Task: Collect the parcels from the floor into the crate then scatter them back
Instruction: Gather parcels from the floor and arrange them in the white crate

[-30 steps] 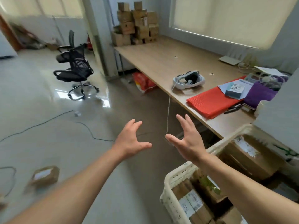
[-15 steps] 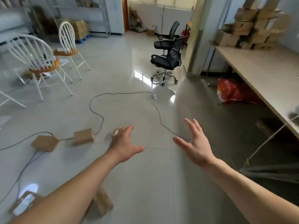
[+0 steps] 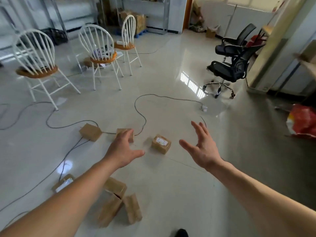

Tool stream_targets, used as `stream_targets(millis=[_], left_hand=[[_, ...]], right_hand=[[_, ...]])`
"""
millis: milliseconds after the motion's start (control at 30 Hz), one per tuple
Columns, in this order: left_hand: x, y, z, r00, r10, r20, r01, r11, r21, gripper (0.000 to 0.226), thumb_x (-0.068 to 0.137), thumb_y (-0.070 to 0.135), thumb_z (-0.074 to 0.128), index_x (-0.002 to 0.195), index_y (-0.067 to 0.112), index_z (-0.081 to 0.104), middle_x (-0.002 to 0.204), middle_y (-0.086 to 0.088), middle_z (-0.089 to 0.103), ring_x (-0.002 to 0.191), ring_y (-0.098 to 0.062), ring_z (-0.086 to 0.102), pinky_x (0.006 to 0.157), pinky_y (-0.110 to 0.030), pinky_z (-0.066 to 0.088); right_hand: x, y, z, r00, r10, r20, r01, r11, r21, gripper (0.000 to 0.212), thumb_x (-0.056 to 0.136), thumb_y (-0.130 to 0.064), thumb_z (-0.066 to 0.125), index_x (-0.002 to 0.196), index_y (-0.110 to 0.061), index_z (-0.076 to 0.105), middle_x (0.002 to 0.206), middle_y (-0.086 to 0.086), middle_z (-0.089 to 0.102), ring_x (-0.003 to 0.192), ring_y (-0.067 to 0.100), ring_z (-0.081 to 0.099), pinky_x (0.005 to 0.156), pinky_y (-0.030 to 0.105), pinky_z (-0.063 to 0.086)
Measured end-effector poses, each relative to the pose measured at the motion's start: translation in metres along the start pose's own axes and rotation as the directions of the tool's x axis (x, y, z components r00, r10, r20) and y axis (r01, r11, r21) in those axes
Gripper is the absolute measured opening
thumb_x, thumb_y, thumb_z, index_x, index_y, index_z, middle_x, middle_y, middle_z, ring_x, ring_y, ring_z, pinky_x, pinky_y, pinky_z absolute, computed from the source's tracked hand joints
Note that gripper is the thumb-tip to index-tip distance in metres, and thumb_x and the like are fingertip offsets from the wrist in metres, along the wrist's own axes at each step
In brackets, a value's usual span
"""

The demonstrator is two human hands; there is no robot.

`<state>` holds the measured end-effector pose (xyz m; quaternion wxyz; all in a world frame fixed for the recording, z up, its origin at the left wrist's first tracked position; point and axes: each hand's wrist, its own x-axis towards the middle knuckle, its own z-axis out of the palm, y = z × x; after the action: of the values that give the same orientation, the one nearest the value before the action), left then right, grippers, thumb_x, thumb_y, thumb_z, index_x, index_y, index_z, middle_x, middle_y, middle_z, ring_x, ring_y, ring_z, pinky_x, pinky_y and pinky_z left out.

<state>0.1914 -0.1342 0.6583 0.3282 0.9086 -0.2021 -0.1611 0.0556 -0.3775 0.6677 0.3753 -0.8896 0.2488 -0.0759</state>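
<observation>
Several brown cardboard parcels lie on the glossy floor. One labelled parcel [image 3: 161, 143] sits between my two hands. A plain parcel [image 3: 90, 131] lies further left, and another parcel [image 3: 119, 131] is partly hidden behind my left hand [image 3: 124, 149]. A cluster of parcels [image 3: 118, 204] lies near my left forearm, with a labelled parcel [image 3: 63, 183] beside it. My right hand [image 3: 203, 149] is held out with fingers spread, holding nothing. My left hand is also spread and holds nothing. The crate is out of view.
A black cable [image 3: 140, 113] snakes across the floor among the parcels. Three white chairs [image 3: 100, 55] stand at the back left, a black office chair [image 3: 230, 65] at the right. A red bag [image 3: 302, 122] lies at the far right.
My view has swung left from the desk and crate to the open floor. Both hands stayed spread and empty in front of me. More parcels have come into view.
</observation>
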Motion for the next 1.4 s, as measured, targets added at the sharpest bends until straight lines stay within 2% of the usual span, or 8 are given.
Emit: stream_targets(millis=[133, 433, 633, 767, 933, 1100, 1267, 1400], left_hand=[[0.031, -0.013, -0.014, 0.997, -0.06, -0.049, 0.06, 0.998, 0.003, 0.096, 0.077, 0.035, 0.085, 0.155, 0.017, 0.032, 0.161, -0.002, 0.032, 0.146, -0.019, 0.034, 0.114, -0.03, 0.029], [0.117, -0.009, -0.03, 0.958, -0.241, -0.157, 0.236, 0.97, -0.052, 0.098, 0.077, 0.035, 0.085, 0.157, 0.019, 0.03, 0.161, -0.002, 0.03, 0.146, -0.02, 0.035, 0.117, -0.037, 0.033], [0.172, 0.008, -0.018, 0.947, -0.274, -0.169, 0.262, 0.961, -0.093, 0.096, 0.079, 0.033, 0.084, 0.157, 0.019, 0.03, 0.162, -0.001, 0.028, 0.148, -0.018, 0.031, 0.118, -0.034, 0.03], [0.21, 0.012, -0.01, 0.944, -0.294, -0.147, 0.28, 0.954, -0.107, 0.096, 0.079, 0.033, 0.084, 0.157, 0.019, 0.029, 0.162, 0.001, 0.028, 0.147, -0.017, 0.032, 0.116, -0.032, 0.031], [0.276, 0.005, 0.003, 0.953, -0.286, -0.1, 0.277, 0.957, -0.09, 0.095, 0.079, 0.035, 0.083, 0.156, 0.019, 0.031, 0.163, 0.001, 0.027, 0.148, -0.017, 0.031, 0.115, -0.031, 0.029], [0.364, -0.006, 0.024, 0.966, -0.258, 0.001, 0.257, 0.962, -0.094, 0.096, 0.079, 0.035, 0.084, 0.157, 0.016, 0.031, 0.164, -0.002, 0.026, 0.149, -0.018, 0.028, 0.12, -0.036, 0.028], [0.46, -0.015, 0.045, 0.962, -0.236, 0.14, 0.248, 0.965, -0.08, 0.094, 0.08, 0.031, 0.083, 0.157, 0.014, 0.031, 0.163, -0.003, 0.027, 0.149, -0.018, 0.028, 0.117, -0.031, 0.026], [0.523, -0.033, 0.076, 0.947, -0.222, 0.23, 0.233, 0.972, -0.021, 0.093, 0.079, 0.031, 0.085, 0.155, 0.013, 0.034, 0.161, -0.003, 0.031, 0.147, -0.018, 0.031, 0.115, -0.027, 0.026]], right_hand=[[0.052, -0.008, 0.01, 0.997, -0.04, 0.059, 0.039, 0.999, 0.005, 0.105, 0.071, -0.069, 0.058, 0.163, -0.031, 0.026, 0.174, 0.001, 0.011, 0.159, 0.014, 0.009, 0.122, 0.037, 0.021], [0.191, -0.014, 0.026, 0.965, -0.154, 0.214, 0.159, 0.987, -0.006, 0.104, 0.071, -0.073, 0.055, 0.164, -0.034, 0.025, 0.174, 0.0, 0.009, 0.158, 0.022, 0.021, 0.121, 0.042, 0.028], [0.262, -0.002, 0.017, 0.955, -0.173, 0.241, 0.178, 0.984, -0.002, 0.104, 0.072, -0.071, 0.056, 0.163, -0.032, 0.026, 0.174, 0.001, 0.011, 0.157, 0.022, 0.023, 0.122, 0.044, 0.031], [0.302, 0.011, 0.018, 0.958, -0.147, 0.245, 0.149, 0.989, 0.008, 0.105, 0.071, -0.073, 0.056, 0.163, -0.032, 0.026, 0.174, 0.001, 0.011, 0.156, 0.025, 0.028, 0.121, 0.046, 0.033], [0.351, 0.028, 0.028, 0.965, -0.086, 0.247, 0.091, 0.996, -0.011, 0.103, 0.072, -0.069, 0.056, 0.163, -0.032, 0.027, 0.174, 0.001, 0.012, 0.156, 0.022, 0.026, 0.121, 0.042, 0.03], [0.409, 0.047, 0.043, 0.973, 0.013, 0.23, -0.007, 1.0, -0.03, 0.104, 0.073, -0.068, 0.057, 0.163, -0.028, 0.027, 0.174, 0.003, 0.012, 0.158, 0.021, 0.022, 0.124, 0.041, 0.028], [0.471, 0.073, 0.069, 0.966, 0.155, 0.206, -0.148, 0.988, -0.047, 0.096, 0.084, -0.062, 0.068, 0.163, -0.026, 0.027, 0.174, 0.004, 0.013, 0.159, 0.017, 0.017, 0.125, 0.04, 0.025], [0.509, 0.101, 0.104, 0.949, 0.251, 0.191, -0.248, 0.968, -0.041, 0.101, 0.078, -0.067, 0.06, 0.163, -0.025, 0.027, 0.173, 0.004, 0.017, 0.16, 0.014, 0.01, 0.124, 0.033, 0.018]])
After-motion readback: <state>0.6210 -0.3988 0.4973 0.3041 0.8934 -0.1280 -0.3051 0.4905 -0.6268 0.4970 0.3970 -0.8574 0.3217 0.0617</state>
